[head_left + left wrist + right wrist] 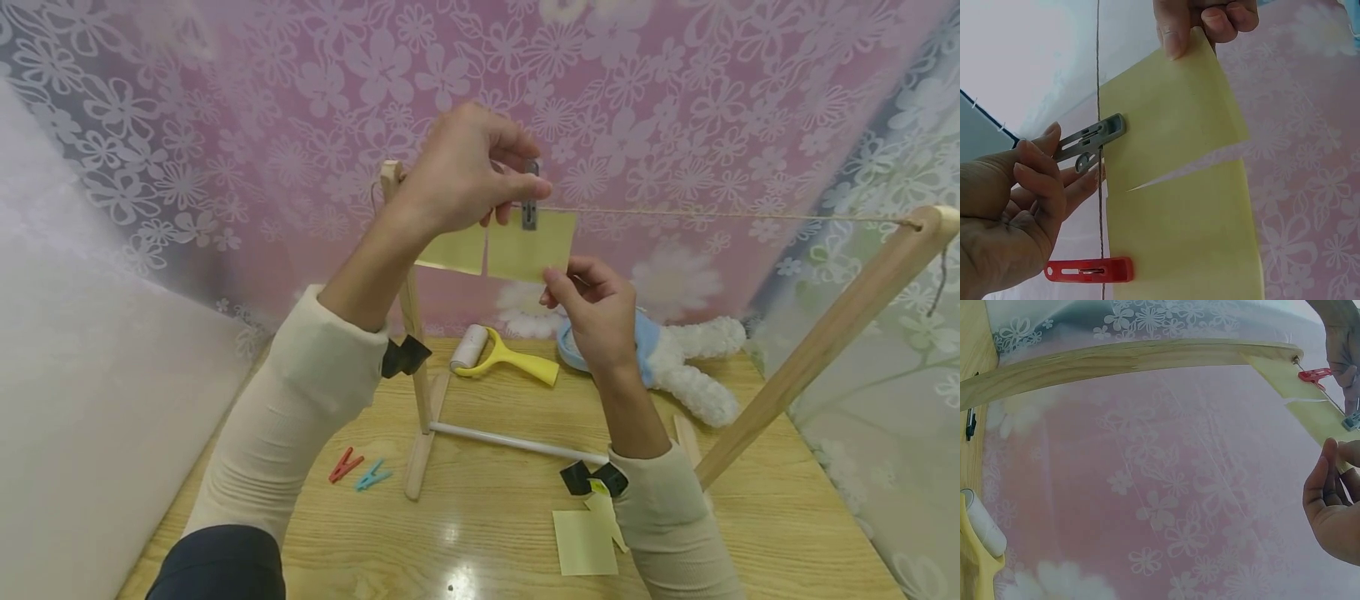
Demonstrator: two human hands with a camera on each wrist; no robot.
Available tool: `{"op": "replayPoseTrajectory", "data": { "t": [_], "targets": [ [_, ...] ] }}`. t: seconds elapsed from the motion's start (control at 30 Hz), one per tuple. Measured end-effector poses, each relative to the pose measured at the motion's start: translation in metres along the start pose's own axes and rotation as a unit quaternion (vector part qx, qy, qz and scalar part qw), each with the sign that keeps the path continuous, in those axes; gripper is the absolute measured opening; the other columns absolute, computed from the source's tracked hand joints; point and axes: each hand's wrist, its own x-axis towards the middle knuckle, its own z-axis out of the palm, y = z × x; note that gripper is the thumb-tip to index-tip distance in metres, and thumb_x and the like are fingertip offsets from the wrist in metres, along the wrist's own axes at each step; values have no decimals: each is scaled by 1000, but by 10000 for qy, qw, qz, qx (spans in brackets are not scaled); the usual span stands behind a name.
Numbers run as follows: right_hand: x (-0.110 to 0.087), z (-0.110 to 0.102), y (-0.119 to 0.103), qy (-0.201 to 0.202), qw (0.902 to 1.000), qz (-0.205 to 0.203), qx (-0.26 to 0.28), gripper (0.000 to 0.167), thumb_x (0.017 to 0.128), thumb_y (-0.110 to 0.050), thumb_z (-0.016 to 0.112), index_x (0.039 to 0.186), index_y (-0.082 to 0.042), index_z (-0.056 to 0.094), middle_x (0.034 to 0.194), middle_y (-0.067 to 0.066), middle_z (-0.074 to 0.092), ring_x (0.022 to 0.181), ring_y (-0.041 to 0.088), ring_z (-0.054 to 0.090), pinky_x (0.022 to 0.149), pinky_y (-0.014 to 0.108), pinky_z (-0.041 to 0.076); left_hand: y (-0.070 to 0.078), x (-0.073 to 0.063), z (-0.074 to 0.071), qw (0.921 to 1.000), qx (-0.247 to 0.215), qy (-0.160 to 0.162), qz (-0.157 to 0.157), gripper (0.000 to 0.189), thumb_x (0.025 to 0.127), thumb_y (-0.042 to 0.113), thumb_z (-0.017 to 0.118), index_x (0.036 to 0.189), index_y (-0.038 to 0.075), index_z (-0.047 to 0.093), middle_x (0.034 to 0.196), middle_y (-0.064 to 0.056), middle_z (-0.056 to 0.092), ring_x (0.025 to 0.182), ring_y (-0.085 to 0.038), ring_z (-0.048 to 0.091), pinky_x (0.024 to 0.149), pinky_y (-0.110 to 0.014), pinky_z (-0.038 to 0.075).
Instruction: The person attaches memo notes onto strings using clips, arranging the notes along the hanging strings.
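Observation:
My left hand point(461, 171) pinches the handle end of a grey clothespin point(530, 218) between thumb and fingers. The clothespin's other end sits over the string point(720, 215) and the top edge of a yellow paper square point(525, 250). With thumb and fingers, my right hand point(600, 312) pinches that square's lower right corner. A second yellow paper square point(456, 250) hangs just left of it, and a narrow wedge-shaped gap separates the lower parts of the two. In the left wrist view, a red clothespin point(1119, 269) clips the second square to the string.
Wooden posts point(832, 342) bear the string, with a white rod point(517, 442) low between them. On the table lie a red clothespin point(346, 465), a blue clothespin point(372, 475), yellow paper squares point(585, 543), a yellow-handled lint roller point(517, 358) and a white plush toy point(697, 379).

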Motion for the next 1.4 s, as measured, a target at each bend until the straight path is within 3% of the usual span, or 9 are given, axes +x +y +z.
{"op": "replayPoseTrajectory", "data": {
  "t": [0.2, 0.37, 0.53, 0.7, 0.83, 1.03, 1.2, 1.27, 1.4],
  "targets": [
    [-1, -3, 1, -139, 9997, 48, -210, 3, 89, -7, 65, 91, -8, 67, 70, -2, 64, 63, 11, 59, 66, 23, 51, 2, -1, 1, 9999, 153, 44, -54, 49, 82, 26, 73, 127, 9, 60, 127, -4, 63, 61, -18, 64, 56, -25, 53],
    [-2, -5, 1, -225, 9993, 77, -278, 4, 89, -10, 65, 92, -9, 67, 69, -3, 64, 64, 12, 59, 66, 23, 51, 3, -2, 2, 9998, 51, 68, -161, 50, 84, 24, 72, 130, 11, 58, 129, -1, 61, 63, -17, 64, 56, -24, 53],
    [-3, -6, 2, -281, 9990, 109, -320, 4, 90, -9, 64, 92, -9, 67, 71, -3, 64, 65, 12, 60, 65, 23, 51, 3, -5, 0, 9998, -48, 198, -46, 51, 85, 23, 71, 132, 12, 55, 132, 1, 59, 63, -18, 64, 58, -24, 53],
    [-5, -7, 5, -289, 9988, 101, -394, 6, 89, -6, 64, 92, -9, 67, 73, -3, 64, 65, 12, 60, 65, 23, 52, -2, -13, -4, 9976, -337, 569, 219, 50, 85, 25, 71, 131, 13, 56, 130, 3, 60, 61, -18, 63, 55, -23, 50],
    [-6, -11, 7, -361, 9985, 118, -382, 8, 89, -6, 64, 96, -8, 67, 78, -3, 65, 67, 11, 61, 65, 23, 52, -10, -26, -7, 9902, -868, 969, 504, 45, 84, 22, 73, 125, 11, 61, 123, 1, 64, 55, -21, 59, 48, -21, 44],
    [-14, -23, 10, -499, 9967, 256, -592, 11, 89, -4, 63, 99, -9, 66, 88, -3, 67, 69, 10, 62, 66, 23, 53, -34, -60, -5, 9798, -1408, 1229, 717, 35, 83, 12, 74, 115, 3, 65, 112, -7, 68, 48, -16, 52, 44, -20, 40],
    [-27, -40, 15, -692, 9915, 464, -1002, 15, 90, -4, 62, 101, -11, 67, 90, -5, 66, 72, 10, 62, 70, 21, 53, -62, -89, 4, 9778, -1414, 1288, 859, 26, 81, 7, 74, 106, 4, 68, 70, -7, 66, 45, -14, 44, 40, -23, 32],
    [-35, -50, 19, -812, 9892, 537, -1097, 15, 90, -3, 61, 103, -8, 67, 89, -5, 66, 74, 9, 62, 71, 20, 53, -74, -99, 9, 9806, -1352, 1181, 786, 24, 80, 8, 75, 104, 5, 69, 58, -5, 59, 45, -12, 42, 39, -23, 30],
    [-57, -70, 32, -1077, 9809, 821, -1399, 17, 90, -2, 62, 107, 0, 64, 90, -5, 67, 79, 8, 64, 71, 20, 54, -105, -117, 23, 9893, -1242, 658, 379, 23, 81, 13, 75, 103, 7, 69, 59, -3, 58, 48, -11, 44, 41, -23, 35]
  ]
}}
